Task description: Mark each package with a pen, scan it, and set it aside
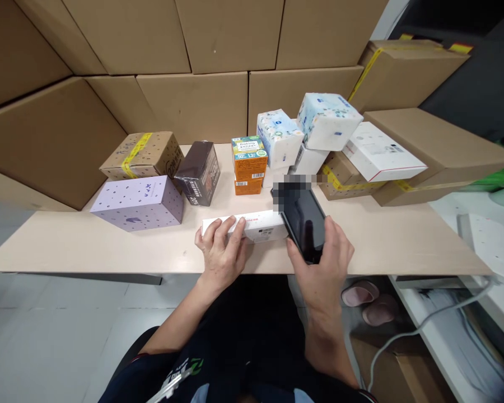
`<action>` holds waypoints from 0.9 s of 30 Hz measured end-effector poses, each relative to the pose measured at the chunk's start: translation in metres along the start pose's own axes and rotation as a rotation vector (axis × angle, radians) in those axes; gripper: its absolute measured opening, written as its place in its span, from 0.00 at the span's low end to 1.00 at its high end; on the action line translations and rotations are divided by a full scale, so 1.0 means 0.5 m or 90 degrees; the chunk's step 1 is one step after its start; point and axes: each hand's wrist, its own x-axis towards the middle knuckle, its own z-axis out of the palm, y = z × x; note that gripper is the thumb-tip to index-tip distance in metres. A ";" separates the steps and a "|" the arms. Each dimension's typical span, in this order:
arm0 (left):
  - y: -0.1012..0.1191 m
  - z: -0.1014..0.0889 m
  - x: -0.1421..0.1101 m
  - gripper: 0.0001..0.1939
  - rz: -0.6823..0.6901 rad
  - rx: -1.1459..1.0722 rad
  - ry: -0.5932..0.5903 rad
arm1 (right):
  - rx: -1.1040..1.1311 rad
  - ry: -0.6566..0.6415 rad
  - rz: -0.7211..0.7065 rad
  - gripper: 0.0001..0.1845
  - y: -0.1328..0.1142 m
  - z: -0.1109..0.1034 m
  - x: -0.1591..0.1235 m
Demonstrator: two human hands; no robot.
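Note:
My left hand (223, 249) is wrapped over the left part of a long white box (266, 225) with red print, lying near the front of the table (185, 243). In my right hand (322, 262) is a black smartphone (306, 217), gripped by its lower edges, its dark glossy side facing up. The phone's upper left corner is blurred out, and it overlaps the right end of the white box. Behind the box stand orange cartons (248, 168), stacked, and a dark brown box (199, 173).
A lilac box (138, 204) and a taped cardboard box (140, 154) sit at the left. Tissue packs (330, 120) are piled behind the phone, beside a flat white box (382, 151). Large cartons (193, 106) wall the back; slippers (361, 293) lie below.

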 end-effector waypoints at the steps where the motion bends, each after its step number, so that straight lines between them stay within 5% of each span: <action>1: -0.001 0.000 0.000 0.30 0.004 0.003 0.001 | -0.016 0.010 0.008 0.44 0.012 -0.003 0.001; 9: -0.002 0.000 0.000 0.31 0.013 0.020 -0.007 | -0.114 0.048 0.087 0.45 0.115 -0.022 -0.014; 17: -0.011 -0.011 0.006 0.30 0.029 0.026 -0.045 | -0.169 -0.027 0.170 0.44 0.196 0.001 -0.047; 27: -0.066 -0.023 0.076 0.24 -0.084 0.088 -0.282 | -0.179 -0.064 0.197 0.43 0.214 0.020 -0.061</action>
